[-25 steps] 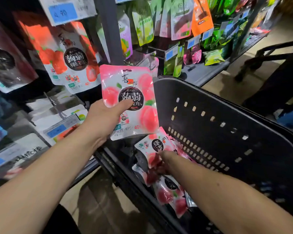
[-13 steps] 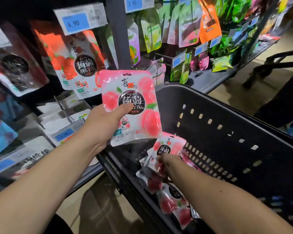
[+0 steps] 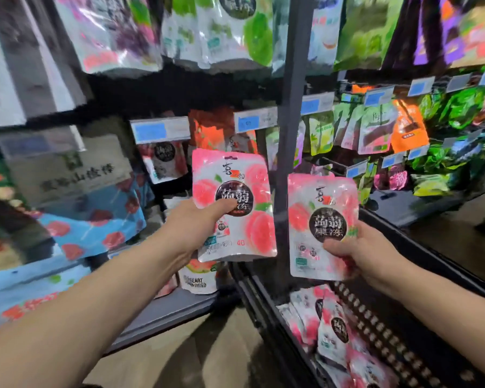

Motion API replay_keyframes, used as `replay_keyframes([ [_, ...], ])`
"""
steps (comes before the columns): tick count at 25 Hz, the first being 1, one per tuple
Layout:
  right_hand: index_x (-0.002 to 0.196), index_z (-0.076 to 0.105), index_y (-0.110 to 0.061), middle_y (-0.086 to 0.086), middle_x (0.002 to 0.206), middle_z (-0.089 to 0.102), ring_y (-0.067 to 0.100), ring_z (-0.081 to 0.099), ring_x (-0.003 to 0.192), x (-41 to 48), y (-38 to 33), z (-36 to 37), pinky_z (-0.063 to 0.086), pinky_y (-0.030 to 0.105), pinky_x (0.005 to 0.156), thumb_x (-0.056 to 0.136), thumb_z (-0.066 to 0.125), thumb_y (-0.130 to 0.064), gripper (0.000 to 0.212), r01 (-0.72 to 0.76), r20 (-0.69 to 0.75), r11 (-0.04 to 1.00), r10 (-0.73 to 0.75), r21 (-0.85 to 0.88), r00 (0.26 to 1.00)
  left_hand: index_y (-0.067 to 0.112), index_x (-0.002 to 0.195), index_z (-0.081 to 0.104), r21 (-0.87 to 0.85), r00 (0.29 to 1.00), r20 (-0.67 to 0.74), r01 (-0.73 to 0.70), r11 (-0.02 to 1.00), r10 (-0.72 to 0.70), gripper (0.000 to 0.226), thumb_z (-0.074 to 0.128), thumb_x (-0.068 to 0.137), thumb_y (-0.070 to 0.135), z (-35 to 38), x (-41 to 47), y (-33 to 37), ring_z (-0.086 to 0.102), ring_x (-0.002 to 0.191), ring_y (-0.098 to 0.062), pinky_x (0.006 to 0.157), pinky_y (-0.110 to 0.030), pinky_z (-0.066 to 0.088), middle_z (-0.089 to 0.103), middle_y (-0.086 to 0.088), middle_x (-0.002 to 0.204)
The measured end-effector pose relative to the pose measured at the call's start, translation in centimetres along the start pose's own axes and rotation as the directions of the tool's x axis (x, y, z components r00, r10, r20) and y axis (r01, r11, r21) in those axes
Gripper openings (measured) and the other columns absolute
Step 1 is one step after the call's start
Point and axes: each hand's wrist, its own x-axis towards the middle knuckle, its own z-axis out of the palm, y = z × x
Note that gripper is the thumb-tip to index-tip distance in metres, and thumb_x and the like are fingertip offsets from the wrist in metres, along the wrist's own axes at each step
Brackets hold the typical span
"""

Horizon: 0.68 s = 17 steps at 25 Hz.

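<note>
Two peach konjac jelly pouches are up in front of the snack shelf, one per hand. Far left: blurred hawthorn snack bag (image 3: pixel 76 169), then blue price tag (image 3: pixel 160 130) over a dark-label pack. Left hand (image 3: pixel 196 222) grasps the left pouch (image 3: pixel 233 203) at its lower left, thumb on the front across the round dark label, fingers hidden behind. Pouch upright, long axis vertical, top edge with its hang notch pointing up, well above the grip. It covers whatever peg sits behind it, so the peg can't be made out. A grey shelf post (image 3: pixel 291 107) runs between the two pouches. Right pouch (image 3: pixel 322 225) is also upright but a bit lower, just right of the post. Right hand (image 3: pixel 361 250) pinches it at the lower right corner, thumb on front, fingers behind. Below it, a black perforated basket (image 3: pixel 398 351) holds more of the same pouches (image 3: pixel 331 329) in a loose pile. Judgement: restocking from the basket. Left hand is nearer the bay left of the post, so its pouch likely goes first, and since the hang hole lies opposite the grip, the top edge must lead onto the peg. Right pouch has to cross the post to reach the same bay.
</note>
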Motion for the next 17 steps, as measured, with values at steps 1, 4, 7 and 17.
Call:
replay_keyframes([
  [1,0.105,0.069,-0.011,0.012,0.098,0.079,0.034,0.075,0.091,-0.2,-1.5,1.2,0.06,0.044,0.08,0.083,0.069,0.012,0.032,0.028,0.044,0.999,-0.029,0.015,0.999,0.022,0.09,0.081,0.017,0.999,-0.03,-0.012,1.0,0.013,0.039,0.085,0.069,0.055,-1.3,-0.6,0.0,0.075,0.092,-0.042,0.087,-0.061,0.06,0.08,-0.011,0.092],
  [4,0.11,0.069,-0.011,0.014,0.099,0.078,0.04,0.073,0.094,-0.1,-4.2,5.3,0.057,0.055,0.083,0.08,0.075,0.004,0.034,0.094,0.116,0.995,-0.095,0.018,0.989,0.017,0.075,0.074,0.071,0.985,-0.165,-0.043,0.997,0.054,0.029,0.08,0.083,0.044,-4.8,-2.6,-0.5,0.06,0.057,-0.025,0.058,-0.037,0.051,0.067,0.007,0.06],
  [7,0.106,0.071,-0.013,0.011,0.098,0.079,0.031,0.075,0.091,0.4,-6.0,10.4,0.059,0.045,0.083,0.084,0.074,-0.001,0.026,0.159,0.212,0.987,-0.158,0.014,0.964,0.009,0.083,0.073,0.098,0.959,-0.273,-0.051,0.994,0.076,0.036,0.078,0.084,0.045,-8.3,-4.3,-1.7,0.052,0.06,-0.02,0.06,-0.035,0.04,0.064,0.001,0.065],
  [17,0.119,0.069,-0.011,0.012,0.112,0.077,0.037,0.072,0.108,5.4,-3.5,19.2,0.052,0.06,0.1,0.09,0.074,-0.009,0.029,0.093,0.399,0.995,-0.073,-0.031,0.914,0.018,0.063,0.055,0.212,0.893,-0.407,-0.113,0.971,0.193,0.039,0.075,0.091,0.036,-15.4,-1.0,-6.4,0.049,0.044,-0.007,0.047,-0.024,0.037,0.054,0.012,0.044],
])
